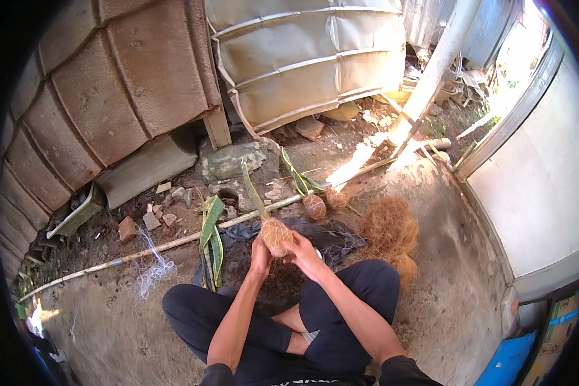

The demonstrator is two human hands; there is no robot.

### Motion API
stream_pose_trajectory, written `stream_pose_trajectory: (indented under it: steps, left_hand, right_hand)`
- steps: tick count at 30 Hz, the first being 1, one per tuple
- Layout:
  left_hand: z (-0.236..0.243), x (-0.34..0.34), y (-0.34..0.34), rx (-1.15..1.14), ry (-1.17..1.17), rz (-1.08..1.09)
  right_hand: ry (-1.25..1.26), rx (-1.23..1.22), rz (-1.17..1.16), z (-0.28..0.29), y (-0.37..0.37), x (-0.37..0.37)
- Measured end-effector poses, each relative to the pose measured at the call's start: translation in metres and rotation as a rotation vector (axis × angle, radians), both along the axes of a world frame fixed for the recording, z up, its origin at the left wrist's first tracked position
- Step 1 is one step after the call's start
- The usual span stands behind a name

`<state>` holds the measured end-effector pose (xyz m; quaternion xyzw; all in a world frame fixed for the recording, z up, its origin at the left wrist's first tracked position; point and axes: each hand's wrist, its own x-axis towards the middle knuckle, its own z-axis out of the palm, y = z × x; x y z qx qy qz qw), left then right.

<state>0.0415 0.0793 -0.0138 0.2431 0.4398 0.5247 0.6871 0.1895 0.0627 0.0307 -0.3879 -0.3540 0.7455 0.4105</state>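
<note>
Above my crossed legs I hold a fibre-wrapped plant ball, brown and bound with pale thread, with an upright green snake plant leaf coming out of its top. My left hand is closed round its left side. The fingers of my right hand press on its lower right side. Beneath my hands, dark soil lies on a black plastic sheet. Just beyond, two similar wrapped balls rest on the ground with snake plant leaves. Loose snake plant leaves lie left of my left hand.
A heap of brown coconut fibre sits to the right. Tangled white string lies at left, by a long thin pole crossing the ground. Broken bricks and stones lie beyond it. A pale panel stands at right.
</note>
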Motion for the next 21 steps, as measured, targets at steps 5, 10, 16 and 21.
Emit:
stream_pose_trajectory:
  steps: [5,10,16,21]
  left_hand:
    - [0.004,0.026,0.039,0.031,0.089,0.134]
    - [0.009,0.041,0.072,0.126,0.424,0.036]
    - [-0.011,0.038,0.103,0.120,0.388,-0.124]
    - [-0.025,0.047,0.109,0.111,0.465,-0.157]
  right_hand:
    - [-0.438,0.112,-0.138,0.007,0.049,0.011]
    - [-0.531,0.030,-0.187,-0.004,0.087,0.021]
    - [-0.497,-0.003,-0.175,-0.027,0.113,0.033]
    - [-0.757,0.131,-0.306,-0.078,0.119,0.038]
